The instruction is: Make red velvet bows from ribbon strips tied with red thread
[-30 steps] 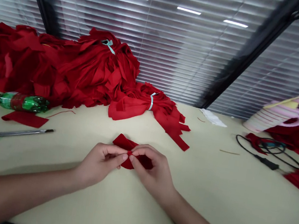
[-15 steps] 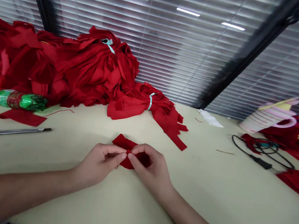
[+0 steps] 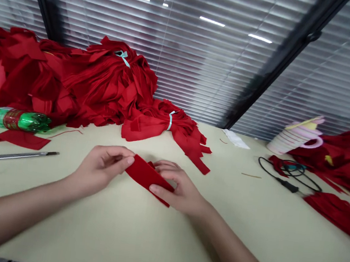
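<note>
A folded strip of red cloth (image 3: 148, 178) is held just above the pale table (image 3: 91, 240). Its upper end is reached by the curled fingers (image 3: 128, 160) of the left hand (image 3: 102, 166), though whether that end is gripped cannot be told. The strip is clasped by the right hand (image 3: 180, 191), with the thumb (image 3: 155, 189) pressed on its near face and the other fingers (image 3: 167, 165) curved around its far edge. No tie is seen on the strip, so it is shown as unbound.

Directly behind the strip, a bundle of red cloth strips (image 3: 159, 125) is bound with a pale blue tie (image 3: 170, 120), and a larger red heap (image 3: 104, 84) is piled beyond and to its left. To the left of the strip lie a utility knife (image 3: 12, 157), a red cloth piece (image 3: 20, 139) and a green plastic bottle (image 3: 13, 119). To its right, a black cable (image 3: 287, 174) and a pink-and-white stack of rings (image 3: 295, 139) are seen.
</note>
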Tool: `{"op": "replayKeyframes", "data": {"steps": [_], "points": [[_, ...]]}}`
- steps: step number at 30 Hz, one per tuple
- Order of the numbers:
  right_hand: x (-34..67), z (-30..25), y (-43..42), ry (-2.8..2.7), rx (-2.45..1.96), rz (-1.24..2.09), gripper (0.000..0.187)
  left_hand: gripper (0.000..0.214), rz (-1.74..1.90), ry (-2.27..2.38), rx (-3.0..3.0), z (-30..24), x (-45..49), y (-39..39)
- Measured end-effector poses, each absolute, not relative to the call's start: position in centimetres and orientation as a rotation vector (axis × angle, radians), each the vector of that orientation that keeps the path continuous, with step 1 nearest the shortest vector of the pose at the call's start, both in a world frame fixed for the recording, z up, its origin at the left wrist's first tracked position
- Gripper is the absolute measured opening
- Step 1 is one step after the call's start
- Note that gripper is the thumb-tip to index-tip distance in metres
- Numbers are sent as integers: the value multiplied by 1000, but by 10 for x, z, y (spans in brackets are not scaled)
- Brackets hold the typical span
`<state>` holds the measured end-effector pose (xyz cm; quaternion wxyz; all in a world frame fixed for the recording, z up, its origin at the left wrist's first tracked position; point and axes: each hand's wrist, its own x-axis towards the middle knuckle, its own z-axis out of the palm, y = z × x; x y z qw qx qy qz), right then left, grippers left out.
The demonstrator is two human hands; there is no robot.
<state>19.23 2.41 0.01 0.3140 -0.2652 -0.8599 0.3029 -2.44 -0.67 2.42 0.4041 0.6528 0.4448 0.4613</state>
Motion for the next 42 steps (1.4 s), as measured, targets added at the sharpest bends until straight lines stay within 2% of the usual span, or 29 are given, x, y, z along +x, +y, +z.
{"op": "replayKeyframes", "data": {"steps": [7,10,15,20,28,37,42], "points": [[205,1,32,-1846,-715,1443,15,16,1450,1101,1477,32,-49,18],[206,-2,34,-1623,-866,1541,22,17,1456,1188,1388,33,-54,26],[207,-10,43,-1400,-1017,1484,34,21,1448,1343,1283,32,-64,38],[208,-17,51,-1252,-1123,1468,35,20,1425,1523,1320,30,-77,51],[205,-15,46,-1240,-1272,1366,42,20,1104,1808,1706,28,-83,54],[205,-18,47,-1407,-1380,1256,26,24,717,1943,2152,17,-86,57],[206,-21,48,-1549,-1424,1127,24,23,525,2015,2209,12,-88,58]]}}
